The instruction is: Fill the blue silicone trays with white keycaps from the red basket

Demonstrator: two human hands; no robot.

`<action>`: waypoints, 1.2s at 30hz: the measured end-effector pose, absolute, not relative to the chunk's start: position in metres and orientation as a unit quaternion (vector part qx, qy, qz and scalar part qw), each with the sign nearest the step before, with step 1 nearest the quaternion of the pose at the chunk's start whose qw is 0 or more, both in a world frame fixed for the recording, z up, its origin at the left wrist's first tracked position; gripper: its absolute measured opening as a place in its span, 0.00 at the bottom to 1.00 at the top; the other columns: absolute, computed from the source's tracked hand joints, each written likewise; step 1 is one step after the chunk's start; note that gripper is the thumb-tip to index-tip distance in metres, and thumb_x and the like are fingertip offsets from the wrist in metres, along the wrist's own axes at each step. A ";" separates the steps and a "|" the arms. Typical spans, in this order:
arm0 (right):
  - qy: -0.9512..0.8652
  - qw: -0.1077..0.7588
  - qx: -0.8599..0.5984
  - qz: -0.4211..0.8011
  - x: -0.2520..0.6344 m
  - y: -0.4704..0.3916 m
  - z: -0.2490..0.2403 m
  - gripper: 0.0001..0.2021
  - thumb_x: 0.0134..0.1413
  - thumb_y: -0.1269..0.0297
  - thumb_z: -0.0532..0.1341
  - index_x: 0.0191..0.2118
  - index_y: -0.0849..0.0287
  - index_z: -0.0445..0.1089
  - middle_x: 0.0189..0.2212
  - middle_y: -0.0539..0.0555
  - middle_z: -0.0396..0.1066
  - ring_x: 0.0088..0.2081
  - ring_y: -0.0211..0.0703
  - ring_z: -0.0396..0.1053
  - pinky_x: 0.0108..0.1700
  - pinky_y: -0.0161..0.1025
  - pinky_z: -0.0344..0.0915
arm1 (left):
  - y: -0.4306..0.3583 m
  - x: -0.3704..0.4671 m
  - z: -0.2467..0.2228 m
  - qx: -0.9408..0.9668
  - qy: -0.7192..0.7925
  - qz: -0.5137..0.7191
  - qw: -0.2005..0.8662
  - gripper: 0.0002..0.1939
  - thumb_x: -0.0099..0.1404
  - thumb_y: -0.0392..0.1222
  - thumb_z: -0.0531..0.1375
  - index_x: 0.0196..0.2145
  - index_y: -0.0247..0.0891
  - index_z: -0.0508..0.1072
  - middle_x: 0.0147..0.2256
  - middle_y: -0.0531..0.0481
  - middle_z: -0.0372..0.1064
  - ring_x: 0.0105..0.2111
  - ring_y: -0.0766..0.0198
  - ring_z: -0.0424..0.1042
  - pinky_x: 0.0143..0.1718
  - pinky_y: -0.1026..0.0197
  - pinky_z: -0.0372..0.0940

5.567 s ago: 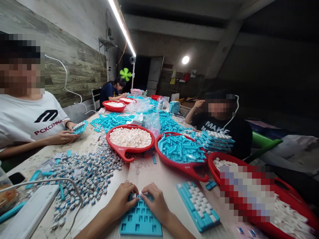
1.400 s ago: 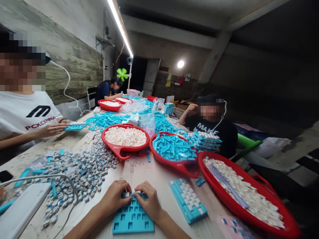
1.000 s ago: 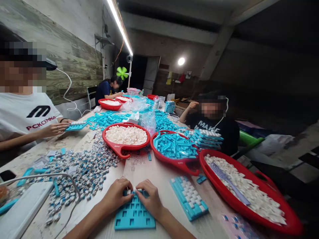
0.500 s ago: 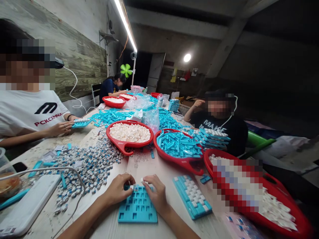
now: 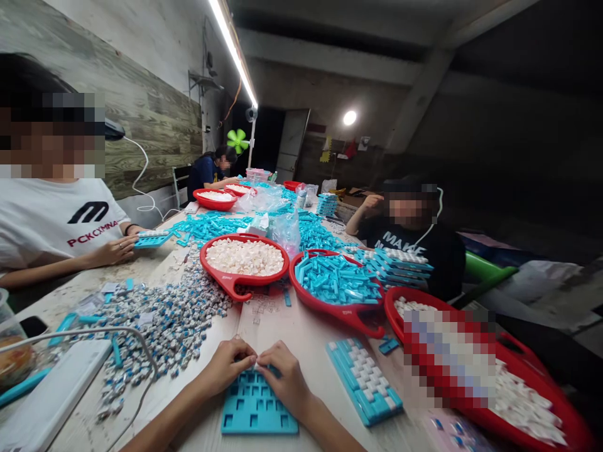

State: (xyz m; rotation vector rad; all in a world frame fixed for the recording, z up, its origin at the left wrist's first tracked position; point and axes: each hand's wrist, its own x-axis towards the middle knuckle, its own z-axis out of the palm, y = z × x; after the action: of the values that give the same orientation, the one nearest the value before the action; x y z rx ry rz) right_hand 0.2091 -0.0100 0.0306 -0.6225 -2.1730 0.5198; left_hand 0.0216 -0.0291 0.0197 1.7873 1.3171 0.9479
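Note:
A blue plate with rows of square openings [image 5: 254, 402] lies on the table in front of me. Over its far edge my left hand [image 5: 232, 362] is closed, thumb and fingertips pinched together. My right hand [image 5: 282, 370] meets it there, its fingertips pressed together at the same spot. Whatever the two hands hold is too small and covered to make out. To the right of the plate lies a blue keypad-like piece [image 5: 365, 380] with white and blue caps on it.
Red baskets hold white caps [image 5: 245, 257], blue pieces [image 5: 336, 276] and more white caps [image 5: 522, 395]. Small grey-blue parts [image 5: 155, 326] are heaped at left, beside a cable and a white box [image 5: 61, 395]. Several people sit around the table.
My right hand has moved left and its fingertips now meet those of my left hand. The white cap seen at my right fingertips is now hidden. The view has shifted slightly.

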 end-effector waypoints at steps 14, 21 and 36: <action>-0.903 0.274 -0.279 0.179 0.204 -0.004 0.037 0.07 0.49 0.77 0.63 0.28 0.59 0.68 0.29 0.51 0.71 0.35 0.42 0.66 0.38 0.36 0.63 | -0.025 0.023 0.006 0.689 0.524 0.341 0.367 0.13 0.61 0.47 0.56 0.34 0.36 0.76 0.32 0.48 0.73 0.34 0.60 0.68 0.38 0.63 0.59; -0.919 0.186 -0.291 0.191 0.199 0.004 0.052 0.07 0.45 0.78 0.65 0.28 0.59 0.72 0.28 0.51 0.73 0.35 0.41 0.69 0.38 0.35 0.63 | -0.030 0.019 0.015 0.713 0.513 0.304 0.368 0.13 0.65 0.47 0.52 0.36 0.39 0.73 0.36 0.50 0.72 0.40 0.59 0.67 0.44 0.61 0.56; -0.879 0.085 -0.393 0.256 0.187 0.008 0.078 0.08 0.43 0.76 0.66 0.32 0.60 0.76 0.32 0.52 0.77 0.36 0.41 0.72 0.41 0.33 0.63 | -0.033 0.019 0.019 0.742 0.528 0.272 0.311 0.09 0.55 0.37 0.59 0.36 0.39 0.70 0.35 0.51 0.70 0.38 0.59 0.66 0.41 0.60 0.55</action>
State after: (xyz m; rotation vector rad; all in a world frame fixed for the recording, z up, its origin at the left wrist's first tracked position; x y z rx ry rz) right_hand 0.1867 0.0075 0.0784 -1.1704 -2.6216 0.7643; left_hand 0.0186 -0.0326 0.0192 1.9588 1.3935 0.7173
